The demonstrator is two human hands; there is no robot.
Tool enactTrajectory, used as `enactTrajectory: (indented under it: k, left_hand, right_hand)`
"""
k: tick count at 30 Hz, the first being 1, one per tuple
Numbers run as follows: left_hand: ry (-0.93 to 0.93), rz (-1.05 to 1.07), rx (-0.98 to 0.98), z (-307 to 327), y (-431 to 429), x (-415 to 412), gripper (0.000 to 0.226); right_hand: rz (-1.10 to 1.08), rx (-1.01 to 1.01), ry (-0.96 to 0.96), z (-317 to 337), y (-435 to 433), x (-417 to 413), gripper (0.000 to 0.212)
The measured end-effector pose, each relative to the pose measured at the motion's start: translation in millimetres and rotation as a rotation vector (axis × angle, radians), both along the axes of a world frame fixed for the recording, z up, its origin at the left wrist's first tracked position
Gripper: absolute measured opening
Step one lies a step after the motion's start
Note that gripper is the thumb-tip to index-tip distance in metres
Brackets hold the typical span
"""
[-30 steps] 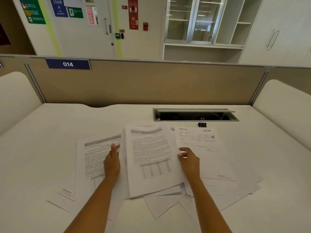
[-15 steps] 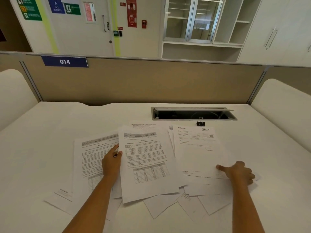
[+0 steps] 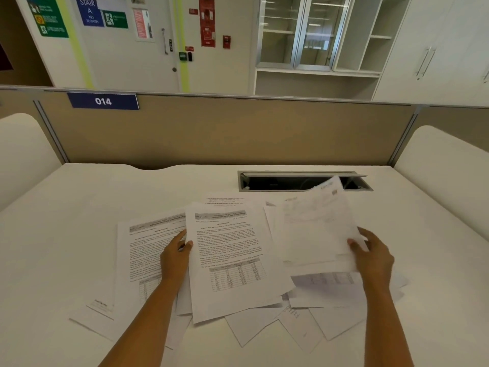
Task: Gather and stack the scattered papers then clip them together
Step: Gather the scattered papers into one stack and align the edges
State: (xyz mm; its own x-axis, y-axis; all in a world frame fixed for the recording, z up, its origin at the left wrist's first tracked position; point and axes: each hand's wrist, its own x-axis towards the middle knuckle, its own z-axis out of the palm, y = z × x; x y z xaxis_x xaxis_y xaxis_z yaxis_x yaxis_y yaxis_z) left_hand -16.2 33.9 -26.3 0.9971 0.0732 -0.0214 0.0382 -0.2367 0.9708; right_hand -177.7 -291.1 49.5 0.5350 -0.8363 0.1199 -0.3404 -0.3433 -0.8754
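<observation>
Several printed white papers (image 3: 230, 260) lie scattered and overlapping on the white desk (image 3: 79, 207). My left hand (image 3: 176, 254) rests on the left edge of the middle sheet, thumb over it, fingers pinching that edge. My right hand (image 3: 373, 256) grips the right edge of a sheet (image 3: 317, 223) lifted off the pile and tilted up, blurred by motion. More sheets (image 3: 299, 327) poke out below the pile toward me. The black binder clip seen earlier is hidden behind the raised sheet.
A rectangular cable slot (image 3: 291, 181) with a raised lid is cut into the desk at the back right. A tan partition (image 3: 225, 133) with a blue "014" label (image 3: 103, 101) closes the far edge. White curved side panels (image 3: 444, 168) flank the desk.
My right hand went from the pile's middle out to the right, took hold of the right sheet's edge and lifted it. The raised sheet now covers the binder clip. My left hand stayed put.
</observation>
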Motion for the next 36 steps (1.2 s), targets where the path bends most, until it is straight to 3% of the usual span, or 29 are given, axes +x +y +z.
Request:
enactTrajectory:
  k: [3,6,14,18,21,24,27,31,36]
  left_hand:
    - [-0.007,0.008,0.021,0.1,-0.7,-0.6,0.040]
    - [-0.015,0.022,0.037,-0.3,-0.4,0.9,0.037]
    - [-0.013,0.018,0.001,3.8,-1.6,-1.8,0.039]
    - [-0.021,0.028,0.007,1.0,-2.5,-1.9,0.035]
    - [-0.024,0.036,0.022,-0.5,-2.4,-1.2,0.031]
    - [-0.037,0.001,0.057,-1.1,-1.0,-0.5,0.035]
    - [-0.058,-0.005,0.068,-1.9,-0.9,0.3,0.038]
    - [-0.057,-0.005,0.058,-5.2,-0.1,2.5,0.038]
    - [-0.070,-0.002,0.060,-7.8,-1.0,4.1,0.038]
  right_hand:
    - [0.072,-0.013,-0.144,37.3,12.6,-3.3,0.034]
    - [0.175,0.038,-0.133,55.2,31.7,-0.2,0.037]
    - [0.476,0.057,0.058,10.1,89.8,37.6,0.040]
    - [0.546,-0.009,0.266,-22.6,110.5,48.5,0.049]
    - [0.569,0.042,0.315,-42.9,120.5,49.0,0.054]
    - [0.505,0.046,0.288,-44.7,107.1,47.3,0.051]
    - [0.275,-0.077,0.273,-37.9,64.8,41.3,0.054]
    - [-0.111,-0.098,0.532,-31.5,-6.1,15.1,0.073]
    - [-0.109,0.037,0.660,-41.3,-37.9,-0.5,0.087]
